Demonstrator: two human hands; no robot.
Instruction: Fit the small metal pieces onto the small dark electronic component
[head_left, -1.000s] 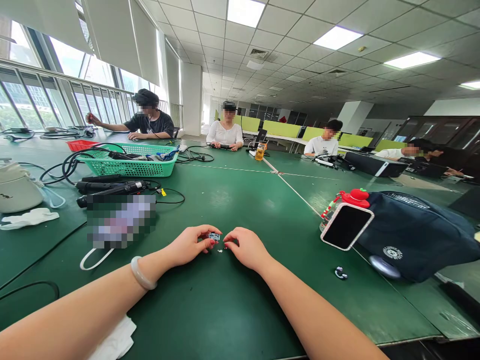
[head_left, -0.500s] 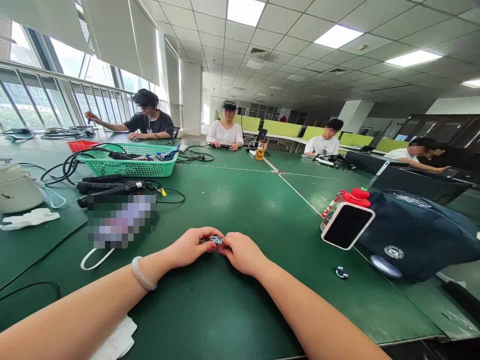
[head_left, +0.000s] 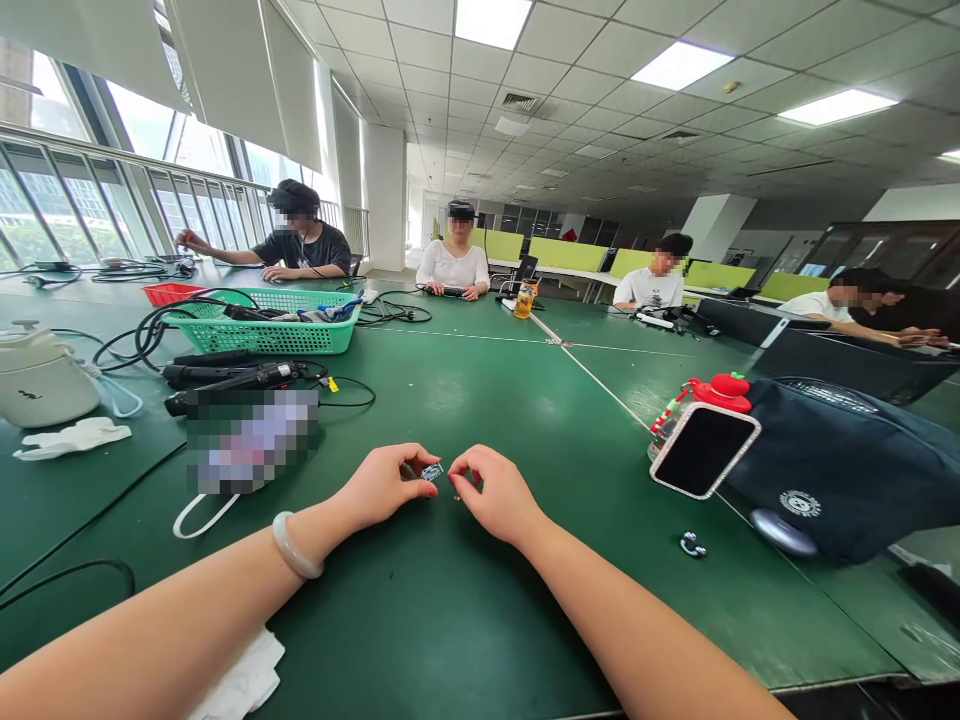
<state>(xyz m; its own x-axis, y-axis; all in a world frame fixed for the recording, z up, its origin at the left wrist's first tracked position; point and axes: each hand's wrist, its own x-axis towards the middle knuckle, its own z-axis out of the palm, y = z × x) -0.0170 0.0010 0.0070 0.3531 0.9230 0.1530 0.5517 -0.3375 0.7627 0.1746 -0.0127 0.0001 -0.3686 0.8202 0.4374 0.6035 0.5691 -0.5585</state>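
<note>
Between the thumb and fingers of my left hand [head_left: 386, 482] is a small blue-grey piece [head_left: 432, 471] with a dark and light pattern; its exact kind is too small to tell. A pale bangle [head_left: 295, 547] circles the left wrist. My right hand [head_left: 491, 492] is just to the right, apart from the piece, with thumb and index finger pinched together. A tiny pinkish speck shows below those fingertips, but whether they hold anything I cannot make out. Both hands are low over the green tabletop [head_left: 450, 610].
At left are a green basket [head_left: 277, 338] of cables, black handheld devices [head_left: 240, 385], a blurred-out pouch [head_left: 255, 445] and tissues [head_left: 244, 680]. At right stand a phone [head_left: 705, 450], a red-lidded bottle [head_left: 718, 392] and a dark bag [head_left: 847, 470]. Several people sit farther off.
My right hand has drawn away from the blue-grey piece, leaving a gap between the hands. My left hand still holds the piece, now slightly tilted. The view has shifted slightly.
</note>
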